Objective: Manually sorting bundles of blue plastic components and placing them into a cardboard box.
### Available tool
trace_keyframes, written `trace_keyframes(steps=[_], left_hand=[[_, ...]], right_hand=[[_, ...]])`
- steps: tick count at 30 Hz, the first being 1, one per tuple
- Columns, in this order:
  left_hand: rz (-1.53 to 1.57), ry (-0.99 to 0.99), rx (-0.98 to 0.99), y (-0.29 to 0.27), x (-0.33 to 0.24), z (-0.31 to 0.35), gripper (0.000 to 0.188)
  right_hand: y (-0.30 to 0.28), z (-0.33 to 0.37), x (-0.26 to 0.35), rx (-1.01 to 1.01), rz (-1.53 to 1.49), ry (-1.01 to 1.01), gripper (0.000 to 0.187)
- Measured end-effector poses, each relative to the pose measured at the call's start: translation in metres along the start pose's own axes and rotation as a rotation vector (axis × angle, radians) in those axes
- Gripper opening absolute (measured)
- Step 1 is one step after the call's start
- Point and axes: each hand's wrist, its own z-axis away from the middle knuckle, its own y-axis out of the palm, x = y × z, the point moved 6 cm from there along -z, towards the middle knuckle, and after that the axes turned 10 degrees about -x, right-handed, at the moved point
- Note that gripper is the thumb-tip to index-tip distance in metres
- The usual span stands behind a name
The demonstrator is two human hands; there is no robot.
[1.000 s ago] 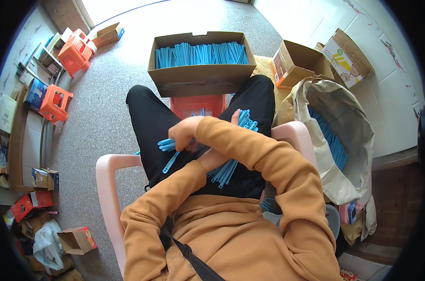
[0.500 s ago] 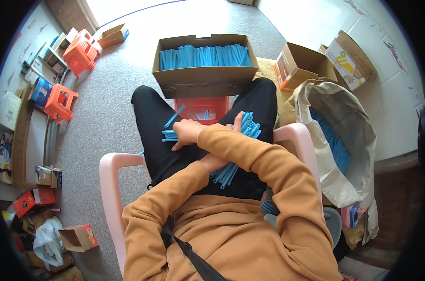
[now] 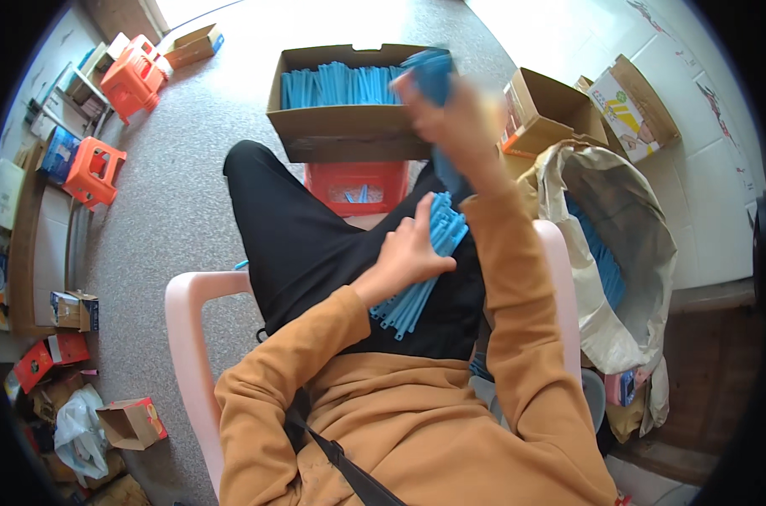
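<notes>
On my right thigh lies a bundle of thin blue plastic sticks (image 3: 407, 310), some with small holes at the ends. My left hand (image 3: 407, 253) is closed around its upper part, thumb on the right side and fingers on the left. My right hand (image 3: 450, 118), smeared by motion, is raised over the right end of an open cardboard box (image 3: 349, 139). It grips a bunch of blue sticks (image 3: 429, 72), blurred too. Inside the box, many similar sticks (image 3: 341, 84) stand packed upright in a row.
The box rests above a red plastic stool (image 3: 324, 181) with a few sticks on it. At right are an open sack (image 3: 653, 244) holding more blue sticks and an open carton (image 3: 556, 105). Pink chair armrests (image 3: 185, 312) flank me. Orange stools (image 3: 96, 173) stand left.
My right hand has gone from the left thigh, where it crossed over my left arm, up and right to the box with a bunch of sticks. My left hand stays at the lap bundle.
</notes>
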Motion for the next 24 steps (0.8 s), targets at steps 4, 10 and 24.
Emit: trace_keyframes(steps=[4,10,24], left_hand=[[0.110,-0.019,0.030,-0.006,0.007,-0.007,0.099],[0.226,-0.033,0.120,0.003,0.021,-0.014,0.098],[1.121,-0.326,0.420,-0.006,0.010,0.016,0.083]], right_hand=[[-0.077,0.046,0.011,-0.149,-0.265,0.361,0.018],[-0.079,0.140,-0.075,0.131,0.159,0.814,0.020],[-0.056,0.180,-0.071,-0.100,-0.151,0.707,0.016]])
